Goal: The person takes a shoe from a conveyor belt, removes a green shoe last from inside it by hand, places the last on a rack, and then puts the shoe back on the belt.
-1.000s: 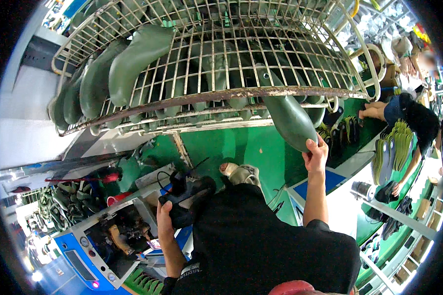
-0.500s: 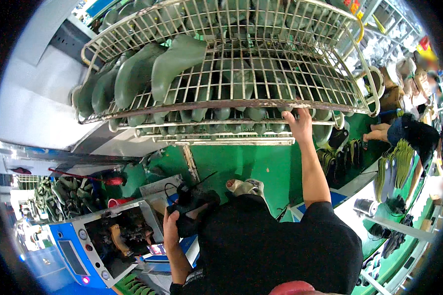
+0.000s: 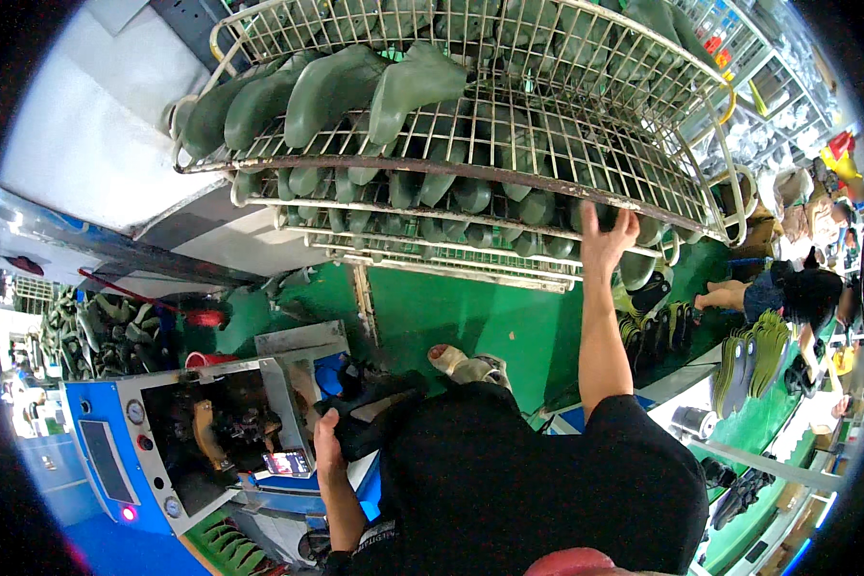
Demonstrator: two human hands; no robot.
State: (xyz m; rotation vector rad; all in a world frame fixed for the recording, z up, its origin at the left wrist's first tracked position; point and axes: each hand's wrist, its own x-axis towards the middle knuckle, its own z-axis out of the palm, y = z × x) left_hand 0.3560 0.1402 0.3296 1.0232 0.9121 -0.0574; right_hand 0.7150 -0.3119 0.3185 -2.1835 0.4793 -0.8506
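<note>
A tiered wire rack (image 3: 586, 125) with a rusty front rail spans the view ahead of me. Green shoe lasts (image 3: 334, 91) stand along its upper shelf at the left, and more fill the tiers below. My right hand (image 3: 609, 245) reaches up to the rack's front edge, right of its middle. The fingers and thumb are bent round a rail there; the tips are partly hidden. Low at my left side, my left hand (image 3: 328, 446) is closed on a black shoe (image 3: 379, 408), thumb showing along its edge. My sleeve and body partly cover that shoe.
At the lower left stands a blue and white machine (image 3: 115, 451) with a dark opening. A phone (image 3: 288, 464) lies by it. A heap of lasts (image 3: 110, 331) is farther left. To the right, a co-worker (image 3: 797, 293) bends near upright insoles (image 3: 754, 355).
My view has turned, so the rack slants down toward the right. My right hand has shifted right in the picture, still at the rack's edge. The left hand keeps the shoe low.
</note>
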